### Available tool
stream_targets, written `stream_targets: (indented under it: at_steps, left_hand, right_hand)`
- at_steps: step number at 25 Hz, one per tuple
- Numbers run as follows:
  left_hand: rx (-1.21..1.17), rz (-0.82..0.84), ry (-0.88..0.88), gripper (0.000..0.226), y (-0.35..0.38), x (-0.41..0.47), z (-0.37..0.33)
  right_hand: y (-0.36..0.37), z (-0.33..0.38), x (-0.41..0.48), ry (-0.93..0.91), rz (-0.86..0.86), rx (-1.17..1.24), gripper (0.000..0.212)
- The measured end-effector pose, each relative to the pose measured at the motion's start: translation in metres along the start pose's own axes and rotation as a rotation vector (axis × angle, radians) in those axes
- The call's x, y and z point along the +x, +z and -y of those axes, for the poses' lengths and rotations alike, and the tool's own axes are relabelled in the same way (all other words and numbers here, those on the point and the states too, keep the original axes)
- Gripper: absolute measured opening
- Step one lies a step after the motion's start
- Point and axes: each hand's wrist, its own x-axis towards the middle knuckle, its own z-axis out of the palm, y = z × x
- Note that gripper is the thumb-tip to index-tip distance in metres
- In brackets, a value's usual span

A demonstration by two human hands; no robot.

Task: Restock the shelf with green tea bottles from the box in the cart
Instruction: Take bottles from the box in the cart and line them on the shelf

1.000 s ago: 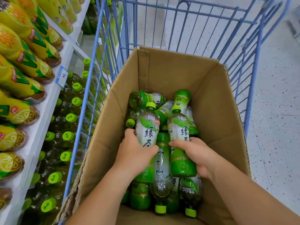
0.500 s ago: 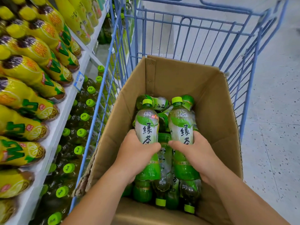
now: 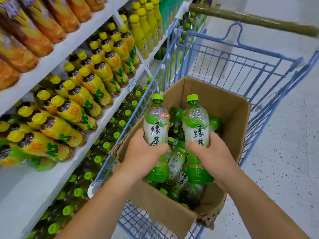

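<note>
Both hands are occupied in the head view: the left green tea bottle [image 3: 156, 125] is gripped round its waist by the left hand [image 3: 143, 156], the right green tea bottle [image 3: 196, 125] by the right hand [image 3: 213, 156], and both are held upright over the box [image 3: 226, 109]. Each bottle is judged full, so fairly heavy for one hand, with thin plastic walls that give a little when squeezed and a smooth film label that could slip. The narrowed middle, where they are held, is judged the soundest grip, the capped neck a poorer one. Loose bottles [image 3: 176, 163] are seen lying jumbled in the box, which sits at the near end of the blue cart [image 3: 241, 69], by its left rim. The green-capped row [image 3: 107, 145] is found left of that rim, under the shelf board [image 3: 81, 150] that carries yellow bottles [image 3: 77, 116]. Room is judged tight there: the wire rim and the board's front edge are to be cleared, while open floor [image 3: 284, 152] lies to the right.
</note>
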Motion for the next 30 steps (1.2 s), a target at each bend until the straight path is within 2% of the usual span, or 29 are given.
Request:
stream_targets:
  at_steps: [3, 7, 12, 15, 17, 21, 25, 30]
  left_hand:
    - [-0.084, -0.083, 0.001, 0.034, -0.014, -0.030, 0.001]
    - [-0.148, -0.217, -0.009, 0.032, -0.045, -0.058, 0.021]
    - [-0.202, -0.385, -0.061, 0.032, -0.106, -0.100, 0.060]
    - [-0.230, -0.497, -0.074, 0.033, -0.153, -0.122, 0.092]
    - [-0.231, -0.574, -0.092, 0.034, -0.190, -0.137, 0.125]
    - [-0.261, -0.668, -0.102, 0.040, -0.257, -0.170, 0.188]
    - [-0.291, -0.762, -0.122, 0.041, -0.304, -0.195, 0.254]
    - [-0.293, -0.775, -0.102, 0.044, -0.346, -0.193, 0.315]
  right_hand:
    - [0.004, 0.019, -0.016, -0.045, 0.085, -0.066, 0.018]
    - [0.034, 0.031, -0.030, -0.083, 0.195, -0.149, 0.022]
    - [0.108, 0.041, -0.059, -0.144, 0.337, -0.291, 0.042]
    - [0.168, 0.044, -0.079, -0.179, 0.431, -0.318, 0.034]
    - [0.216, 0.038, -0.092, -0.229, 0.493, -0.351, 0.027]
    - [0.296, 0.016, -0.119, -0.248, 0.587, -0.422, 0.040]
    - [0.362, -0.013, -0.146, -0.252, 0.646, -0.441, 0.031]
    - [0.433, -0.051, -0.163, -0.268, 0.663, -0.496, 0.031]
